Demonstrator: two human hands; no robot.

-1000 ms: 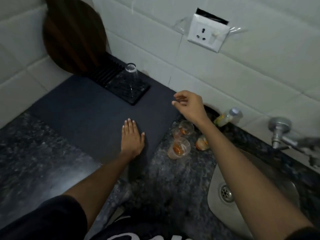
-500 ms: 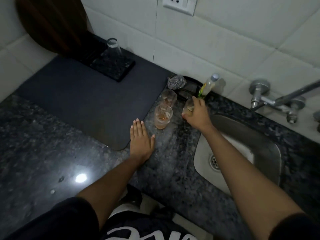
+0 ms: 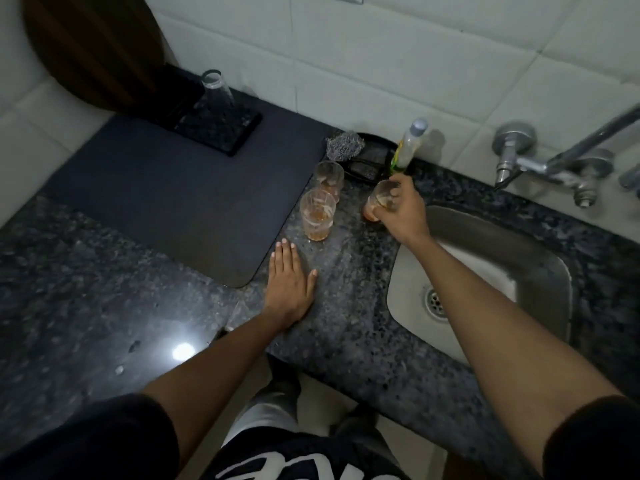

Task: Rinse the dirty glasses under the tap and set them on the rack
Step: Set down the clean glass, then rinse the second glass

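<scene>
My right hand [image 3: 403,211] grips a dirty glass [image 3: 379,202] with orange residue, tilted just left of the steel sink [image 3: 540,268]. Two more dirty glasses stand on the granite counter: a nearer one [image 3: 317,214] and a farther one [image 3: 329,176]. My left hand [image 3: 289,284] lies flat on the counter, fingers spread, holding nothing. A clean glass [image 3: 217,90] stands upside down on the black rack [image 3: 221,128] at the back left. The tap [image 3: 568,157] juts from the wall at the right.
A dark mat [image 3: 166,195] covers the counter between the rack and the glasses. A steel scrubber [image 3: 344,145] and a soap bottle [image 3: 407,147] sit by a black dish at the wall. A round wooden board [image 3: 93,46] leans behind the rack.
My right hand reached down from mid-air, closed around the glass nearest the sink and has lifted and tilted it. My left hand stayed flat on the counter. The view shifted right.
</scene>
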